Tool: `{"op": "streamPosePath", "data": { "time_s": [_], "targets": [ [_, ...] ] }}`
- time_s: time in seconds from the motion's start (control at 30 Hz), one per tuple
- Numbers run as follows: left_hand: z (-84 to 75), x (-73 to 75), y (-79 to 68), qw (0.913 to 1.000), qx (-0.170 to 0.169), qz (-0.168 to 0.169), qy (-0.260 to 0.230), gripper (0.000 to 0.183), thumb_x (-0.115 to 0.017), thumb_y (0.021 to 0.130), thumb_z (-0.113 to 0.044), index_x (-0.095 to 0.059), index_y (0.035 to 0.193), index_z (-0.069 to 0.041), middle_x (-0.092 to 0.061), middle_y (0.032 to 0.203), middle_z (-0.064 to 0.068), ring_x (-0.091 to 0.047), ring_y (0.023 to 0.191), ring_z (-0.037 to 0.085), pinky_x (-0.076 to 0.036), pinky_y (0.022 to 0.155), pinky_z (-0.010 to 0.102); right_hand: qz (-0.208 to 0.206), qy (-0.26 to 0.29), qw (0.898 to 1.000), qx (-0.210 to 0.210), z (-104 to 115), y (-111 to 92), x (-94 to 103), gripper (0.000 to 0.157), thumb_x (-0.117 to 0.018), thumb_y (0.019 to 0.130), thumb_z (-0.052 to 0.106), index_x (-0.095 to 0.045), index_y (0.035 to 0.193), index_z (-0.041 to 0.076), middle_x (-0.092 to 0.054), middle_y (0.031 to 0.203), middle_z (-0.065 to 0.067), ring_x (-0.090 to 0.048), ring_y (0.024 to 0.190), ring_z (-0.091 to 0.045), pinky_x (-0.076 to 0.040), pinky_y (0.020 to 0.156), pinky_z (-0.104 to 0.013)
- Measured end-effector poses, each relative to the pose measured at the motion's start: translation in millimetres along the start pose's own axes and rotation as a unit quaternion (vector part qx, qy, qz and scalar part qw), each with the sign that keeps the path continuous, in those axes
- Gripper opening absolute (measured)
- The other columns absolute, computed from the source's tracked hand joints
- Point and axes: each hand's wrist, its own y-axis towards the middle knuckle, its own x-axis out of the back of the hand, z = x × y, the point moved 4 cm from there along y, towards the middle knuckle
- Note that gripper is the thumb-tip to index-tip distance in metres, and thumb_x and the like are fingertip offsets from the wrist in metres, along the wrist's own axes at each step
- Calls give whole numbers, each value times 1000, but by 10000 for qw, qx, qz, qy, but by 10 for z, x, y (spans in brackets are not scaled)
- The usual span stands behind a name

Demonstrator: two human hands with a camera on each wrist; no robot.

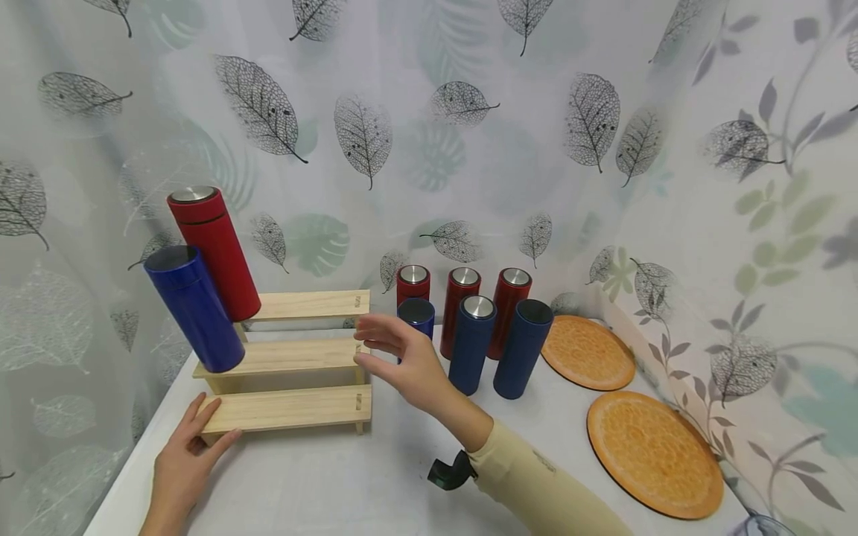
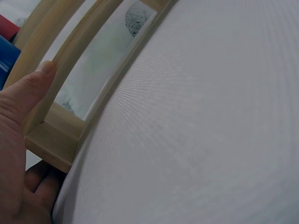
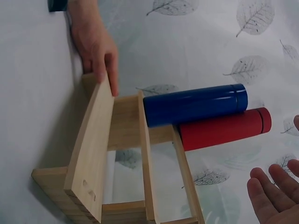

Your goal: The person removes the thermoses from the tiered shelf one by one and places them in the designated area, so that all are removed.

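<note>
My left hand (image 1: 184,454) grips the left end of the lowest step of a three-tier wooden rack (image 1: 288,409). In the left wrist view its thumb (image 2: 30,93) lies along the wood, with other fingers around the end piece. My right hand (image 1: 402,365) hangs in the air right of the rack, fingers spread and slightly bent, holding nothing. It partly covers a shiny blue flask (image 1: 416,313) in the head view. On the rack's left side, a blue flask (image 1: 194,309) stands on the middle step and a red flask (image 1: 217,257) on the top step.
Right of the rack stand several red flasks (image 1: 512,298) behind blue flasks (image 1: 523,350) on the white table (image 1: 322,484). Two round orange-brown mats (image 1: 653,454) lie farther right. Leaf-patterned curtains (image 1: 429,149) hang close behind and at the right.
</note>
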Motion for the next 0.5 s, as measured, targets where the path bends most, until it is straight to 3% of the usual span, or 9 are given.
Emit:
{"op": "streamPosePath", "data": {
  "time_s": [0.5],
  "targets": [
    [-14,2,-2,9999,-102,-58,-49,80,-84,99,-36,-48,164,-6,-25,177,14,-31,156,47,-23,95,-8,72,91,9999,55,22,142,-181,49,-81,100,11,-63,146,12,-72,135,-5,-69,127,-22,-55,110,-40]
  ]
}}
